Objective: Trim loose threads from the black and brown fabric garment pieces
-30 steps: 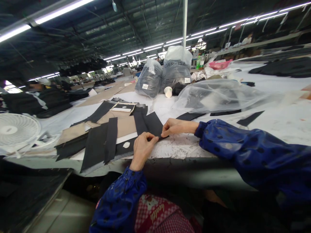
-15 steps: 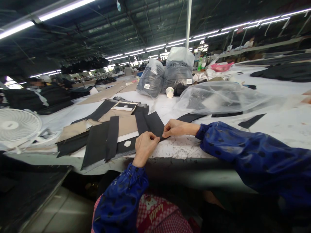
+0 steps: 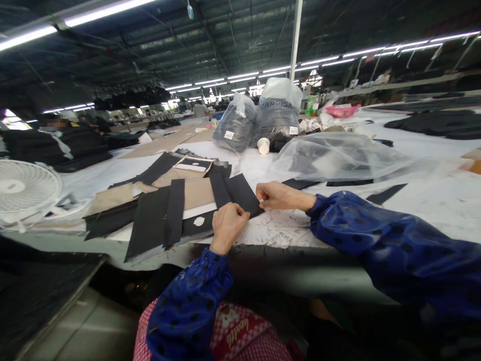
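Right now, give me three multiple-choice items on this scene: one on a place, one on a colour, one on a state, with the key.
1. Where does the white paper cup stand?
A) On the floor
B) On the table, at the foot of the two grey bags
C) In a hand

2. What colour is the right sleeve?
A) Red
B) White
C) Dark blue

3. What is the left hand doing?
A) Lying on the black fabric piece
B) Gripping scissors
C) Hanging clear of the table

Key:
1 B: the cup stands just before the bags.
2 C: the sleeve is dark blue with darker dots.
3 A: the fingers rest on the fabric.
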A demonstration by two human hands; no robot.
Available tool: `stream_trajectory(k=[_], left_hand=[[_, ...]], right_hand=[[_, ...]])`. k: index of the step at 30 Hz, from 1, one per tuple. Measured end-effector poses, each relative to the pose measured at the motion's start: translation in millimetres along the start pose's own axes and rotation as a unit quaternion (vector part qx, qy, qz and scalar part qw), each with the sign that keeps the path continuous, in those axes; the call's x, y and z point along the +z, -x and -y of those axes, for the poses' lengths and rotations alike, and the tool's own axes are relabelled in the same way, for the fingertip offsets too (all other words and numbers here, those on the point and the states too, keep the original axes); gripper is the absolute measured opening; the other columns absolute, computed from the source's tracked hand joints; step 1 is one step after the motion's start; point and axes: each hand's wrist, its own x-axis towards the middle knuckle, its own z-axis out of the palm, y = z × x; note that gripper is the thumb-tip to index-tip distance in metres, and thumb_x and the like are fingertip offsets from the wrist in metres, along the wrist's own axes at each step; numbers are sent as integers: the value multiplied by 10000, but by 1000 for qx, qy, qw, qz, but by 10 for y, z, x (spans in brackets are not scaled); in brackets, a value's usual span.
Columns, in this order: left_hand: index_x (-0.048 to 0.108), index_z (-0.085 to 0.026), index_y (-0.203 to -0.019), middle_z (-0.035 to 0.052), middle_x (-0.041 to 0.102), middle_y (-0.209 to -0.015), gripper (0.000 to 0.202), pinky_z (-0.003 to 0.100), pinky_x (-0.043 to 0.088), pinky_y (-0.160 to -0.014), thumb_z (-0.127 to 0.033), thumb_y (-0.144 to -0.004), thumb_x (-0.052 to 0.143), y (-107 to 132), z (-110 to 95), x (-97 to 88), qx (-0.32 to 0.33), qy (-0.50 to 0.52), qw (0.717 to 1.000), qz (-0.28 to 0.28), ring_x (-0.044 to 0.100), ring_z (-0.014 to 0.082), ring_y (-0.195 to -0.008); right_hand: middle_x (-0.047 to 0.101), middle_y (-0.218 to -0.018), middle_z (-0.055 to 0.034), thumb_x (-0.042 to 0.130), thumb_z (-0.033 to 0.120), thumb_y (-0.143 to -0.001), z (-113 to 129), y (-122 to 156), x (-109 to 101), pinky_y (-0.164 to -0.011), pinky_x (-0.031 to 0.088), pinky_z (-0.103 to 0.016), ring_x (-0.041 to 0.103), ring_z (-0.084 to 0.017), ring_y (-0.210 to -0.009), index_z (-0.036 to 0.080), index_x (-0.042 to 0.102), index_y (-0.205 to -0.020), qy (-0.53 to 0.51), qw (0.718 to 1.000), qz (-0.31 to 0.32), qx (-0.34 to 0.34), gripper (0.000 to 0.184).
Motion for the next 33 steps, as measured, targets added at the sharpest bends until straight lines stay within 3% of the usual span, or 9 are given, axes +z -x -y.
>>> stream_trajectory(k=[2, 5, 8, 11, 13, 17, 24, 29, 33], left_hand=[[713, -193, -719, 71, 732, -838, 175, 322, 421, -717, -298, -769, 582, -23, -41, 25, 7, -2, 1000, -8, 653, 253, -871], [721, -181, -719, 74, 729, -816, 219, 324, 431, -725, -318, -803, 572, -69, -16, 23, 39, 14, 999, 7, 655, 258, -861], [727, -169, -822, 51, 734, -817, 200, 293, 453, -734, -272, -836, 556, -61, 166, -54, 97, 134, 985, 51, 658, 215, -835], [672, -180, -1037, 33, 725, -961, 228, 282, 456, -816, -172, -835, 566, 55, 402, -153, 135, 229, 964, -22, 635, 179, -912], [671, -193, -1002, 28, 703, -959, 208, 308, 437, -853, -145, -807, 621, 160, 511, -184, 164, 180, 967, -78, 597, 192, -949], [681, -198, -829, 19, 647, -826, 50, 336, 418, -815, -186, -782, 693, 283, 556, -124, 199, 58, 971, -119, 552, 210, -887], [686, -198, -696, 16, 654, -779, 101, 300, 412, -737, -217, -791, 658, 234, 461, -81, 129, 71, 982, -118, 580, 193, -825], [731, -206, -697, 24, 700, -718, 82, 290, 428, -677, -239, -711, 657, 136, 361, -214, -21, 99, 995, -14, 630, 202, -761], [750, -216, -713, 39, 699, -673, 111, 298, 448, -682, -263, -664, 661, 55, 311, -276, -55, 57, 996, 30, 647, 224, -755]], right_hand=[[530, -694, 17, 580, 165, -770, 28, 21, -9, -578, 323, -223, 454, -109, -612, 169, 515, -787, -26, 999, -14, -38, 67], [548, -677, 10, 495, 171, -821, 42, 26, 19, -574, 331, -230, 463, -113, -597, 158, 544, -809, -38, 994, 44, -90, 52], [558, -682, -1, 462, 168, -829, -3, 3, 37, -575, 340, -235, 462, -113, -595, 147, 567, -794, -29, 991, 88, -97, 112], [581, -729, -14, 490, 219, -836, -74, -20, 24, -591, 364, -237, 482, -121, -636, 135, 591, -839, -57, 987, 108, -105, 131], [604, -771, -30, 519, 274, -840, -107, -30, 15, -610, 383, -244, 512, -134, -676, 125, 604, -883, -75, 984, 120, -106, 177], [622, -799, -45, 559, 350, -825, -114, -38, 16, -626, 399, -259, 539, -152, -705, 117, 608, -906, -95, 983, 122, -98, 251], [604, -754, -24, 585, 369, -791, -73, -48, 50, -602, 388, -257, 519, -141, -670, 133, 614, -877, -102, 986, 118, -61, 252], [600, -741, -6, 647, 362, -737, -108, -124, 69, -590, 384, -246, 510, -129, -660, 147, 610, -858, -115, 984, 138, -14, 249], [584, -683, -1, 678, 418, -706, -45, -217, 41, -530, 357, -245, 491, -123, -601, 157, 607, -796, -85, 980, 176, 31, 285]])
